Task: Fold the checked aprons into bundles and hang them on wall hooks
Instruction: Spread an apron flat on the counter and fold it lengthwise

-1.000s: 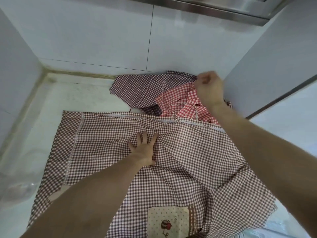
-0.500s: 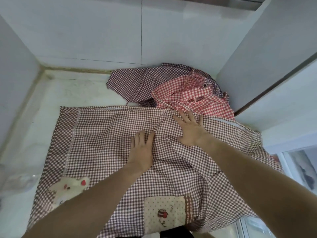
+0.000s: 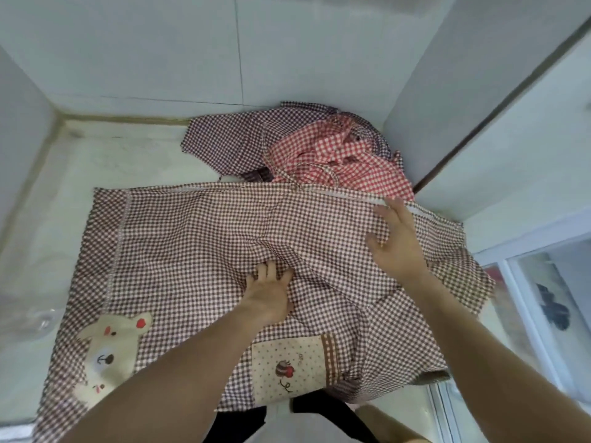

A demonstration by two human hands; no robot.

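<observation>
A brown checked apron (image 3: 198,244) lies spread across the pale counter, with a bear patch at its lower left and a dotted pocket at the bottom middle. My left hand (image 3: 268,295) presses flat on the apron's middle, fingers straight. My right hand (image 3: 395,241) lies flat on the cloth near its upper right hem, fingers spread. Behind the apron, a red checked apron (image 3: 339,158) is crumpled on a darker purple checked one (image 3: 230,142) in the back right corner.
White tiled walls close the counter (image 3: 64,193) at the back and left. A white cabinet side (image 3: 447,100) rises on the right. A clear plastic item (image 3: 28,318) sits at the left edge. No wall hooks are in view.
My right hand left the red apron pile, came down onto the brown apron, then slid right toward the upper hem. The left hand stayed pressing the middle. The cloth lies flatter.
</observation>
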